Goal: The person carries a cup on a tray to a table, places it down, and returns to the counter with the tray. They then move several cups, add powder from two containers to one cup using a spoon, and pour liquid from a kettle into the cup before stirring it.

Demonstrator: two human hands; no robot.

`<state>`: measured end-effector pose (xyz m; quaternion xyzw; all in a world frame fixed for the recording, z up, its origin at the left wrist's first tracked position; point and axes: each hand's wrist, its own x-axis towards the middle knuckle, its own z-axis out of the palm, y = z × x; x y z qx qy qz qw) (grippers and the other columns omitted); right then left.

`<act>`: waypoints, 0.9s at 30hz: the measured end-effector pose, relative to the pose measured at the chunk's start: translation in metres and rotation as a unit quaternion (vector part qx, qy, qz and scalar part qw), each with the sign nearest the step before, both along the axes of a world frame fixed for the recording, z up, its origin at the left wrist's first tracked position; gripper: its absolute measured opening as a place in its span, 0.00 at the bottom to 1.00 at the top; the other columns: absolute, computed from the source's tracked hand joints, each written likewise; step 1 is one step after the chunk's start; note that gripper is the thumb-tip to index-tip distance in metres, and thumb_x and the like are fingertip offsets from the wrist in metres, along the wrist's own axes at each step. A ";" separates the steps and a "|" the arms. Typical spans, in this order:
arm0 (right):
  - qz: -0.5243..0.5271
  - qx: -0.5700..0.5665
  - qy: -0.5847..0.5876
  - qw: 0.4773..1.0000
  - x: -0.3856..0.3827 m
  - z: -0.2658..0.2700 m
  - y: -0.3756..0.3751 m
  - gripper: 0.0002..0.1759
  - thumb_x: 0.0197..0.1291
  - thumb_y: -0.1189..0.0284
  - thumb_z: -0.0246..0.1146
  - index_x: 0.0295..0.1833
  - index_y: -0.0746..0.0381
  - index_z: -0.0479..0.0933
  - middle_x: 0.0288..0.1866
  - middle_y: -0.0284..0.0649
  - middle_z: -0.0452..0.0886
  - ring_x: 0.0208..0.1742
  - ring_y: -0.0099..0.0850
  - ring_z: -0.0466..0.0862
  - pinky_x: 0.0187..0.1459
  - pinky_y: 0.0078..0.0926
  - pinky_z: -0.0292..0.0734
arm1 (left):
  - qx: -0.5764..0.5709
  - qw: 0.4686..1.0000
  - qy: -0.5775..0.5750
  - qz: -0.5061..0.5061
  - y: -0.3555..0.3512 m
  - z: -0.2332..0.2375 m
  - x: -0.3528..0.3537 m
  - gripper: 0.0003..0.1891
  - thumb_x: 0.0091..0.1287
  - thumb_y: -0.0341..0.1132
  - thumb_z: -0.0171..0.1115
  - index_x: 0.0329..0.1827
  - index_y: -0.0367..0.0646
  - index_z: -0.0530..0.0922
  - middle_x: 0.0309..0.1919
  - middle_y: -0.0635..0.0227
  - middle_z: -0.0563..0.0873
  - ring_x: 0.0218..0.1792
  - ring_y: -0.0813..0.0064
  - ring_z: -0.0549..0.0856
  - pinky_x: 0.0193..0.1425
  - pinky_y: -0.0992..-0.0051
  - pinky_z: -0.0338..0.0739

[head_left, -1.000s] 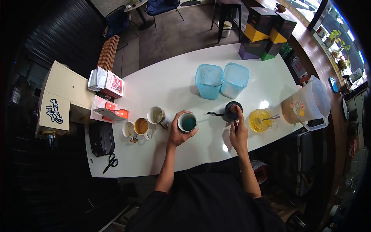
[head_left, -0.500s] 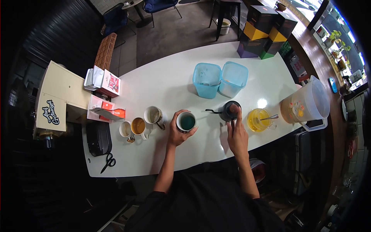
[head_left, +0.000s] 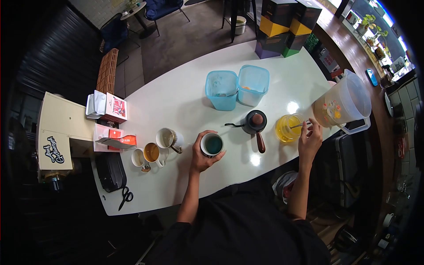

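White glossy tabletop [head_left: 185, 101], rounded corners. Left hand [head_left: 201, 157] curled around a round ceramic mug [head_left: 212, 144] of dark teal liquid, near the front edge. Right hand [head_left: 310, 140] has its fingertips drawn together at the handle of a metal spoon [head_left: 299, 125], which stands in a clear glass cup [head_left: 287, 128] of yellow liquid; actual grip unclear. Between the hands, touching neither: black gooseneck kettle [head_left: 255, 122] with a wooden handle. Behind it, two translucent blue tubs [head_left: 221, 89].

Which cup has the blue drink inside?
The cup held by the left hand. Its drink is dark blue-green; the three mugs beside it look brown or pale, and the glass cup holds yellow.
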<state>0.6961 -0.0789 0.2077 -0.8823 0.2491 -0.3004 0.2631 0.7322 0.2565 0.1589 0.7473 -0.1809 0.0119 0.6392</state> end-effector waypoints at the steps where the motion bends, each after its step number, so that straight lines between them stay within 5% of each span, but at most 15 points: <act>1: 0.018 0.007 0.000 1.000 0.001 -0.003 -0.002 0.14 0.64 0.73 0.63 0.53 0.67 0.78 0.37 0.47 0.78 0.29 0.37 0.79 0.34 0.36 0.75 | 0.005 1.000 0.008 -0.007 -0.001 0.001 0.000 0.32 0.50 0.30 0.78 0.58 0.38 0.71 0.45 0.64 0.82 0.46 0.75 0.83 0.54 0.72 0.78; 8: 0.041 0.000 0.013 0.999 0.008 -0.018 -0.014 0.10 0.62 0.74 0.65 0.46 0.67 0.79 0.30 0.44 0.78 0.29 0.37 0.79 0.33 0.35 0.74 | 0.004 0.999 0.020 -0.025 -0.010 0.001 -0.002 0.33 0.49 0.30 0.78 0.58 0.39 0.72 0.43 0.66 0.82 0.45 0.76 0.82 0.54 0.73 0.78; 14: -0.044 0.005 -0.019 0.999 0.011 -0.015 -0.021 0.07 0.59 0.75 0.66 0.40 0.69 0.79 0.30 0.45 0.79 0.28 0.36 0.79 0.32 0.35 0.73 | 0.004 0.998 0.045 -0.043 -0.019 0.006 -0.006 0.32 0.49 0.31 0.77 0.58 0.38 0.72 0.47 0.65 0.81 0.48 0.75 0.82 0.56 0.72 0.77; 27: 0.159 0.053 0.004 0.986 0.005 -0.004 -0.018 0.05 0.61 0.80 0.60 0.41 0.70 0.78 0.30 0.46 0.78 0.24 0.31 0.75 0.30 0.30 0.70 | -0.009 0.997 0.053 -0.063 -0.021 -0.002 -0.004 0.32 0.48 0.30 0.77 0.58 0.40 0.71 0.51 0.64 0.80 0.51 0.73 0.81 0.59 0.70 0.75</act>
